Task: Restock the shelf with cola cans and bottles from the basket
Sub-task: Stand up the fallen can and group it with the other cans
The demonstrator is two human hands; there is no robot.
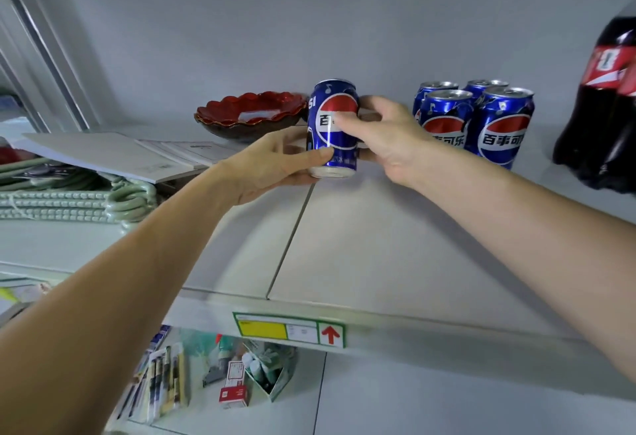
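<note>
1. Fingers on both hands wrap one blue aluminium cola can (332, 128) — left hand (275, 168) at its base, right hand (385, 135) pinching its side.
2. It sits just above the white metal shelf (361, 245), near its middle.
3. Four matching blue cans (478, 121) stand to the right — dark plastic cola bottles (602, 118) beyond.

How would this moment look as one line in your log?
stage: placing | left hand and right hand: both hold blue can | shelf: four cans standing
</note>
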